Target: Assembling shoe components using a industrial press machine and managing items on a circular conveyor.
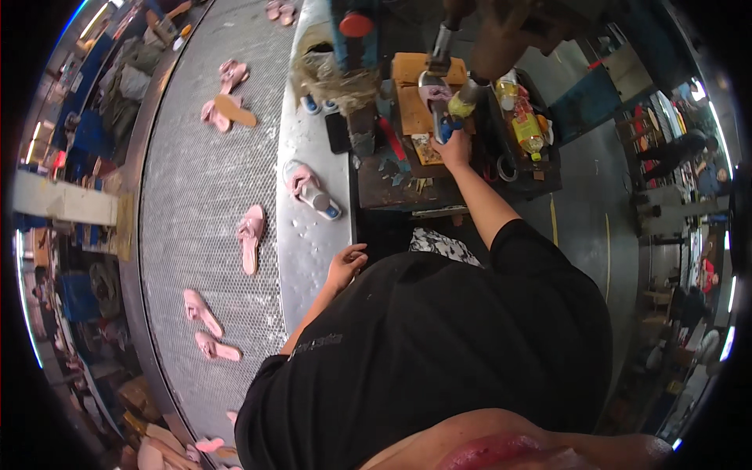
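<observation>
My right hand [454, 149] is closed on the blue heel end of a shoe last [446, 128]. A pink slipper [435, 92] is fitted on that last and lies over a wooden block [413, 112] on the machine bench, under metal machine parts. My left hand [345, 268] hangs near the ledge's edge with its fingers loosely bent and apart, and nothing shows in it. Beyond it, another pink slipper on a grey last [309, 190] lies on the metal ledge [309, 251]. Part of the held slipper is hidden by the machine.
Left of the ledge runs a mesh conveyor [180, 196] carrying several pink slippers [251, 235] and a tan sole [236, 110]. A dark phone [338, 133] lies beside the bench [470, 190]. Right of the block, a bin holds a bottle with yellow liquid [529, 135]. Machine arms [501, 43] overhang it.
</observation>
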Motion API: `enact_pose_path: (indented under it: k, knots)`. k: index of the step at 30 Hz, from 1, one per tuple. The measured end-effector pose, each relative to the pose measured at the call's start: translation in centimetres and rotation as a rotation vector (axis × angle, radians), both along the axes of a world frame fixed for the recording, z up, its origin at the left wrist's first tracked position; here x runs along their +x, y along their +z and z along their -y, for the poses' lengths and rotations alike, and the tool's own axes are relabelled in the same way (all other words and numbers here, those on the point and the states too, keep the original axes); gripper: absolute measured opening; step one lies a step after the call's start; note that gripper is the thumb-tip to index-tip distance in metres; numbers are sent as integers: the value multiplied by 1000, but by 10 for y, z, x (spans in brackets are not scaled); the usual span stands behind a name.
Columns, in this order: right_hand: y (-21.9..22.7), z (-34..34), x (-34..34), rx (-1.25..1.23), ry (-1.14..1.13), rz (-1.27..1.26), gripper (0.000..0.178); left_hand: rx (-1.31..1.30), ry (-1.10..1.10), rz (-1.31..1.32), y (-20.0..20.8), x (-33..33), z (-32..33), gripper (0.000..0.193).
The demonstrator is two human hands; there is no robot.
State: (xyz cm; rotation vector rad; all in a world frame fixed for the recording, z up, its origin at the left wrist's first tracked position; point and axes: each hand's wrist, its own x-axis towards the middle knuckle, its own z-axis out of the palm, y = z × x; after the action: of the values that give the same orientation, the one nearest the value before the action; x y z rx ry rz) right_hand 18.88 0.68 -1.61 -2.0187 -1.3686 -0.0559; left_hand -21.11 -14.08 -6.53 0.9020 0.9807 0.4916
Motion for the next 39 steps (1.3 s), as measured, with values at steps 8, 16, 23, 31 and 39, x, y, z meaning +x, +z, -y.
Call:
enact_pose_path:
  k: [8, 16, 23, 31, 39]
  knots:
    - [17, 27, -9, 145, 24, -194, 69, 325, 156, -18, 43, 7, 28, 33]
    - [48, 3, -11, -128, -280, -92, 37, 750, 520, -1309, -34, -217, -12, 46]
    - [31, -44, -22, 13, -129, 187, 56, 412, 323, -1711, -126, -337, -60, 52]
    - [35, -2, -37, 75, -164, -131, 62, 318, 527, -1398, -115, -372, -65, 49]
    - [12, 86, -132, 117, -136, -363, 66, 85, 997, -115, -39, -329, -49, 47]
